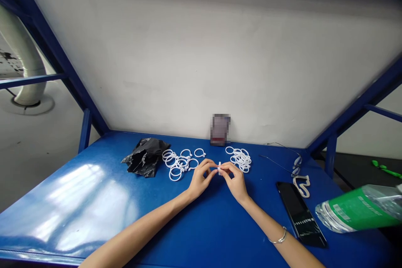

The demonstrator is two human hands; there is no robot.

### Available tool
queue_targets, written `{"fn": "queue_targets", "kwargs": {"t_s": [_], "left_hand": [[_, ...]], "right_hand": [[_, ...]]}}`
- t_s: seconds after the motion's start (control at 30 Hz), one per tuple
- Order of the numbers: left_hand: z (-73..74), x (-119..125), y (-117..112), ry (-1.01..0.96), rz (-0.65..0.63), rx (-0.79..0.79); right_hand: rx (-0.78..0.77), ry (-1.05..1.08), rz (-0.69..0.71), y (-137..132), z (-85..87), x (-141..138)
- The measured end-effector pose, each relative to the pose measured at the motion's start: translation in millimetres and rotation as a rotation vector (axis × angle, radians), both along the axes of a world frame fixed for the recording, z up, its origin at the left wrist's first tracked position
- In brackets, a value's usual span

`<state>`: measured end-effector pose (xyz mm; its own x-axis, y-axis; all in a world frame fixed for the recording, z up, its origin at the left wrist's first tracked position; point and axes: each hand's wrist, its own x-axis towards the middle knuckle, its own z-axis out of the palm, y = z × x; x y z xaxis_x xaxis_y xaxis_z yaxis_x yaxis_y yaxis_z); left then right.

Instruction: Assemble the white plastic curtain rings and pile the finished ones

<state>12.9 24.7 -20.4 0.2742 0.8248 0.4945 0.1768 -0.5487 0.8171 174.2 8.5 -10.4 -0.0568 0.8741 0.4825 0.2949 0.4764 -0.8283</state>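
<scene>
Over the middle of the blue tabletop, my left hand [202,176] and my right hand [234,180] meet fingertip to fingertip. Both pinch one small white plastic ring [219,168], seen edge-on and partly covered by the fingers. Left of my hands lies a loose group of white plastic rings [182,163], each with a small knob or eyelet on its rim. A tighter pile of similar rings [241,159] sits just beyond my right hand.
A crumpled black plastic bag [147,157] lies at the left. A blurred-out upright phone-like object [220,130] leans on the wall. To the right are glasses [296,165], a white looped band [302,186], a black phone [301,214] and a green-labelled bottle [358,209].
</scene>
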Motion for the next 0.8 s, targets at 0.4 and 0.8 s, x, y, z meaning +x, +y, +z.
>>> {"fn": "queue_targets", "kwargs": {"t_s": [0.4, 0.8], "left_hand": [[-8.1, -3.1, -0.3, 0.252, 0.093, 0.263], [-8.7, -2.0, -3.9, 0.233, 0.112, 0.258]], "right_hand": [[0.127, -0.072, -0.002, -2.3, 1.8, 0.0], [0.12, -0.09, 0.033, -4.4, 5.1, -1.7]]}}
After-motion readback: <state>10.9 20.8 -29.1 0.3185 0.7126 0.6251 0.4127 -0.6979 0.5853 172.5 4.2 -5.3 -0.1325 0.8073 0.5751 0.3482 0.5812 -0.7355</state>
